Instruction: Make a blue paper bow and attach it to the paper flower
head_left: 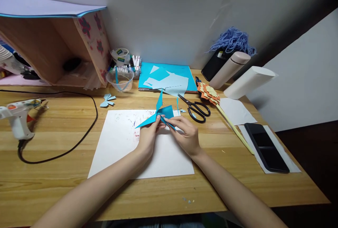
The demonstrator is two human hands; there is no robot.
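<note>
Both hands hold a folded blue paper piece with several pointed flaps, above a white sheet that has small coloured smudges. My left hand is closed, its thumb pressing the middle of the folded paper. My right hand pinches the paper's right flap between thumb and fingers. Part of the fold is hidden behind the fingers. Black-handled scissors lie open to the right, beyond my right hand. A small light-blue paper cutout lies to the left of the sheet's far edge.
A hot glue gun with a looped black cord stands left. Behind are a cardboard box, a plastic cup, markers and blue sheets. On the right are a paper flower, a bottle and a phone.
</note>
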